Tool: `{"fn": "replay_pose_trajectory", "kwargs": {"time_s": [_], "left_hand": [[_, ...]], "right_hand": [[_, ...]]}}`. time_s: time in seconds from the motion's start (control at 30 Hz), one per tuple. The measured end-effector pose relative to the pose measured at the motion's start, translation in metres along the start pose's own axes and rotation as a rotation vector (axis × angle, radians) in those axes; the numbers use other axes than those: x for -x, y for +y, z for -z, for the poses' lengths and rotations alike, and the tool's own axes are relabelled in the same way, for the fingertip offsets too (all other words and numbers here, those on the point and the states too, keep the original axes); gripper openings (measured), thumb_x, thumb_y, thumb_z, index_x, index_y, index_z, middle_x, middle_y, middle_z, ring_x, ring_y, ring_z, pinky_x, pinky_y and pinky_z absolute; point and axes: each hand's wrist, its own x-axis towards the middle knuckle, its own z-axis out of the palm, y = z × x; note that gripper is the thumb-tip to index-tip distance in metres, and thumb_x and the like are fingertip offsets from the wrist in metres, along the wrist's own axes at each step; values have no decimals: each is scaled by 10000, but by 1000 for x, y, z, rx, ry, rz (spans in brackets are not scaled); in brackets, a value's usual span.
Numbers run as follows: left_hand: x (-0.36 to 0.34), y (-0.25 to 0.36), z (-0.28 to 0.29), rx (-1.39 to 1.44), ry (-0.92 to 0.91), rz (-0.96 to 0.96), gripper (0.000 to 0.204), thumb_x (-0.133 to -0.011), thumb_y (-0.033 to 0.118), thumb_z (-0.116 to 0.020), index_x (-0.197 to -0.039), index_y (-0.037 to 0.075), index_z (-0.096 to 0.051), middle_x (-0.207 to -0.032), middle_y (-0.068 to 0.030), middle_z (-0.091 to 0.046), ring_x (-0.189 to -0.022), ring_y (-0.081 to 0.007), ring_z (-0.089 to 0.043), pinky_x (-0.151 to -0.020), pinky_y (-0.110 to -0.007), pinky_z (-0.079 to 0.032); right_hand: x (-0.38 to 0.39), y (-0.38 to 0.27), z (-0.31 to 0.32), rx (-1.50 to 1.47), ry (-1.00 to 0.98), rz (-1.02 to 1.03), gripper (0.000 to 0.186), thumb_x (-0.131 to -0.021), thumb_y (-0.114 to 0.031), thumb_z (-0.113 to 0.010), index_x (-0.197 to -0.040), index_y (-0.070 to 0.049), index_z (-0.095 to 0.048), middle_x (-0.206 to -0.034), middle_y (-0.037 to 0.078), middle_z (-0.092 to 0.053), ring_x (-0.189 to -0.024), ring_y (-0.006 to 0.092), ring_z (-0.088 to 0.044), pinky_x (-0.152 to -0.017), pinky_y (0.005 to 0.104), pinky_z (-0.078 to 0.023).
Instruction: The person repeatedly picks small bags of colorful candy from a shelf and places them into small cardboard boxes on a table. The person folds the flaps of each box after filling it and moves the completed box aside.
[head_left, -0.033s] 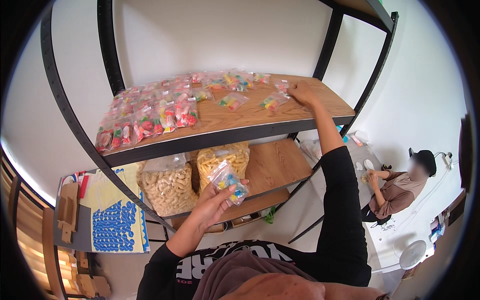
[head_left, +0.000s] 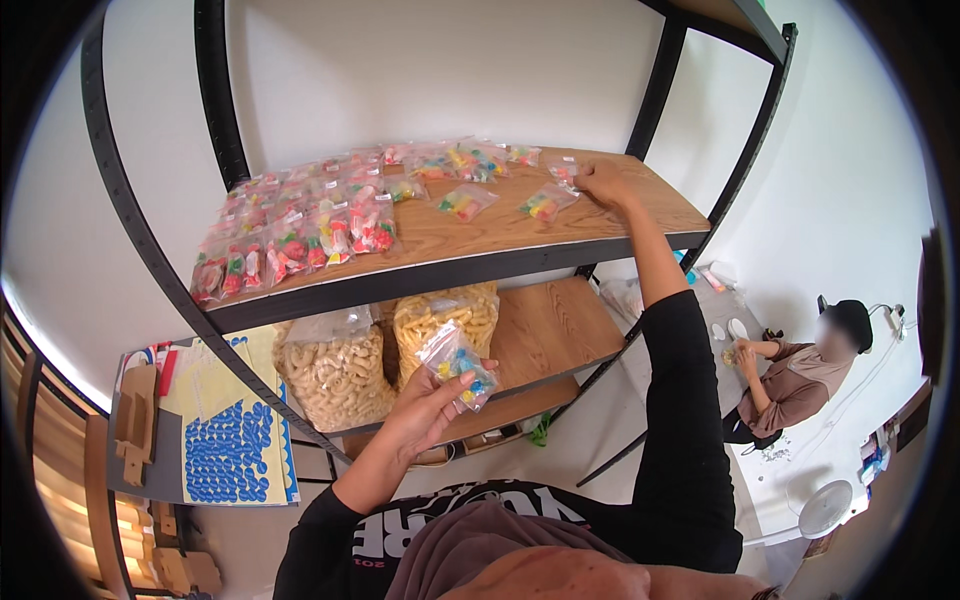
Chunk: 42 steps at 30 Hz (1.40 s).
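In my left hand (head_left: 422,412) is a small clear plastic bag (head_left: 464,368) with blue and yellow pieces inside, perhaps more than one bag together. My thumb presses on its front, below shelf height. My right hand (head_left: 606,186) reaches to the back right of the upper shelf (head_left: 590,228), its fingers closed on the edge of another small clear bag (head_left: 562,172). Just in front of that lies a bag of red, yellow and green pieces (head_left: 547,203). A similar bag (head_left: 467,204) rests further left. Rows of bags with red and white pieces (head_left: 300,225) fill the left side.
Two large bags of puffed snacks, one pale (head_left: 335,372) and one yellow (head_left: 450,312), stand on the lower shelf (head_left: 560,335). Black uprights (head_left: 655,95) frame the rack. Blue cut-outs (head_left: 230,455) lie at lower left. A person (head_left: 800,375) works at a table on the right.
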Motion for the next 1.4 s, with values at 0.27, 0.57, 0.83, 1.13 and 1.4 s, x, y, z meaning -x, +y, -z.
{"fn": "replay_pose_trajectory", "kwargs": {"time_s": [0.27,0.57,0.83,1.13,1.4], "left_hand": [[-3,-7,5,-84,48,-5,445,-948,43,-652,-1344,-2,-452,-1170,-169,-652,-1061,-268,-670,-815,-345,-588],[6,-12,18,-88,122,-98,473,-925,19,-667,-1348,39,-456,-1170,-131,-647,-1063,-237,-668,-833,-365,-605],[22,-5,34,-75,193,-144,576,-890,-12,-694,-1392,62,-421,-1204,-115,-630,-1084,-225,-660,-871,-382,-605],[11,-5,24,-235,205,-126,548,-867,26,-744,-1351,37,-487,-1078,-79,-680,-1034,-171,-663,-830,-302,-549],[13,-9,21,-231,182,-100,482,-882,7,-712,-1307,18,-486,-1167,-164,-680,-1078,-234,-673,-912,-366,-567]], "right_hand": [[-47,-8,21,-339,33,-88,226,-764,-191,-783,-741,10,-682,-670,112,-656,-648,192,-637,-585,353,-489],[-124,-19,-37,-340,-133,-301,309,-814,-257,-772,-867,41,-712,-804,147,-681,-715,216,-648,-592,367,-498],[-117,-49,-31,-278,-189,-291,222,-730,-128,-790,-846,38,-699,-792,134,-657,-747,254,-649,-617,388,-519],[-106,-42,-30,-681,-152,-382,60,-792,14,-715,-828,10,-667,-792,73,-614,-642,160,-591,-490,303,-496],[-128,-62,-35,-512,-190,-392,222,-878,-164,-731,-872,32,-628,-804,87,-585,-675,189,-579,-575,328,-553]]}}
